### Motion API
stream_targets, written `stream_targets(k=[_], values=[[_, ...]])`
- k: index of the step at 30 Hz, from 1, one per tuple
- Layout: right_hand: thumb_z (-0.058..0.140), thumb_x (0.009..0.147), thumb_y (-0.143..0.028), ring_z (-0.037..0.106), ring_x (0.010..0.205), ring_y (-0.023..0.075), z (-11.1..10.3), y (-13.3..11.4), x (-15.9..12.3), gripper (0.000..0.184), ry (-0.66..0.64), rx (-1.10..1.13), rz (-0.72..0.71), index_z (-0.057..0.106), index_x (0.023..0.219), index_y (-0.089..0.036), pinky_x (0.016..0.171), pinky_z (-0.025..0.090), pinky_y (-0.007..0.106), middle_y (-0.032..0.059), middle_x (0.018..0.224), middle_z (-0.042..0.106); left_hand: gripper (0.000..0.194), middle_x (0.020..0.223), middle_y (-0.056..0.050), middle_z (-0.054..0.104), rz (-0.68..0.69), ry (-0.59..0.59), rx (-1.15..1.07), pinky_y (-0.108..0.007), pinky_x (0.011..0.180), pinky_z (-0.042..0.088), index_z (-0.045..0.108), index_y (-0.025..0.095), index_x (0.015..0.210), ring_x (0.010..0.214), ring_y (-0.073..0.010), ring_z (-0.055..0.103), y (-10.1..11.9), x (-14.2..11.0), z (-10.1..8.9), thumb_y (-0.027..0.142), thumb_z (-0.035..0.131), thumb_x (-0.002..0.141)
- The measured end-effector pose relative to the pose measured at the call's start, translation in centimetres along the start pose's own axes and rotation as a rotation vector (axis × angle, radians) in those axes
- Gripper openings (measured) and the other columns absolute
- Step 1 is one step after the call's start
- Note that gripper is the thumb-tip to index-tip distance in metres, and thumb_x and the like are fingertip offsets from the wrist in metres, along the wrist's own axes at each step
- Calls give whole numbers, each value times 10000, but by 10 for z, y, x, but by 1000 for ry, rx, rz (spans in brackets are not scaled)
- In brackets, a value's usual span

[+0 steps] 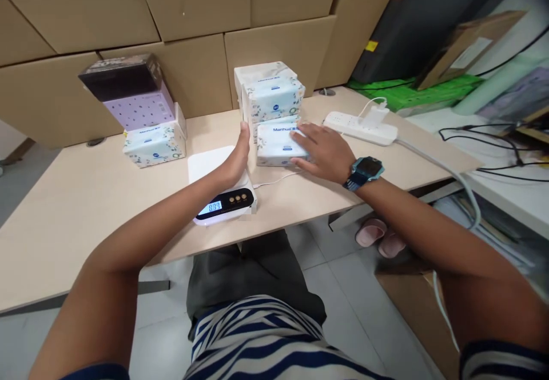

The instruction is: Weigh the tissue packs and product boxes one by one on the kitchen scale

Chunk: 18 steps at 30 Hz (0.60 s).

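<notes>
A wall of brown cardboard boxes [193,3] backs a pale wood-finish worktop [98,197]. The white rectangular tissue pack with blue print [277,147] lies in front of a stack of white, floral-printed tissue packs [275,99], its long axis running left to right, roughly along the near edge. The two hands are apart, one at each end of this front pack. The right hand [328,152] is in contact and therefore nearer: its fingers spread over the right end, thumb toward the near side; whether it grips cannot be told. The left hand [235,163] is unclenched and holds nothing visible, fingers raised, just beside the pack's left end and overlapping the white scale with a black control panel [210,164]. Whether it touches the scale cannot be determined. Bare surface lies between the front pack and the near edge, crossed by a thin white cable [278,181]. On the left, the scale limits lateral room; at the rear, the stack; on the far right, the white power strip [386,133].
</notes>
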State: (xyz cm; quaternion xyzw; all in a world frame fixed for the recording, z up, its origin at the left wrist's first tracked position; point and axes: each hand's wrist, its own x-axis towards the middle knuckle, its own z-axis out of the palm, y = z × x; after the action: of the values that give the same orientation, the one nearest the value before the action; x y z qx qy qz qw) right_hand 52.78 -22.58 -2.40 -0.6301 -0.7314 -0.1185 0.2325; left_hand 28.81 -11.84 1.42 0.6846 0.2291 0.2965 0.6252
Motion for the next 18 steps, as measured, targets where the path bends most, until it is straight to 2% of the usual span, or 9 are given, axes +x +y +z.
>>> stream_targets(k=[3,6,8,10,13,15,17,18], values=[[526,1076,-592,601,1550,401,5,4,5,646,-69,-49,-33,617,1571,-187,1274,503,665,201,1664,622,931,1938,2,148,-50,-48,117,-523,1454,14,210,286,1823,1791,-292,-57,7,3,-18,832,66,1083],[539,1079,-454,626,1524,369,4,8,20,547,-94,-92,-45,630,1548,-186,1261,516,640,194,1654,635,972,1938,-42,148,-27,-86,223,-538,1454,111,188,282,1830,1793,-289,68,20,-3,-51,849,11,1061],[536,1060,-396,644,1505,374,4,10,26,512,-103,-110,-57,662,1507,-181,1242,537,639,186,1635,656,1022,1931,-46,182,17,9,333,-581,1448,167,248,312,1815,1793,-296,113,24,-17,-79,881,-52,1021],[536,1040,-365,649,1497,399,4,9,27,492,-99,-129,-62,685,1468,-172,1230,535,675,193,1608,677,1081,1932,-62,162,108,164,529,-590,1465,136,277,302,1806,1803,-304,106,25,-39,-112,950,15,982],[543,1027,-337,598,1536,456,2,-2,24,489,-57,-174,-25,677,1471,-182,1261,442,775,242,1628,642,1263,1931,-111,37,269,403,857,-507,1495,-45,307,185,1791,1814,-317,-52,16,-76,-163,1053,397,878],[554,1018,-324,531,1585,499,0,-17,28,546,-25,-204,-3,620,1539,-175,1272,350,853,272,1688,570,1396,1923,-93,-100,278,564,856,-402,1472,-143,260,98,1791,1771,-305,-247,4,-96,-194,1032,584,805],[583,1004,-344,444,1647,519,2,-38,42,649,10,-172,-10,531,1626,-166,1283,295,884,276,1772,458,1364,1878,-15,-287,227,702,701,-306,1393,-253,127,56,1799,1615,-244,-502,-9,-111,-220,973,545,879],[608,1000,-393,394,1683,509,5,-50,55,709,35,-114,-24,486,1663,-174,1310,280,865,261,1812,398,1262,1849,21,-356,198,737,608,-275,1335,-321,74,71,1802,1514,-204,-597,-16,-116,-231,929,454,957]])
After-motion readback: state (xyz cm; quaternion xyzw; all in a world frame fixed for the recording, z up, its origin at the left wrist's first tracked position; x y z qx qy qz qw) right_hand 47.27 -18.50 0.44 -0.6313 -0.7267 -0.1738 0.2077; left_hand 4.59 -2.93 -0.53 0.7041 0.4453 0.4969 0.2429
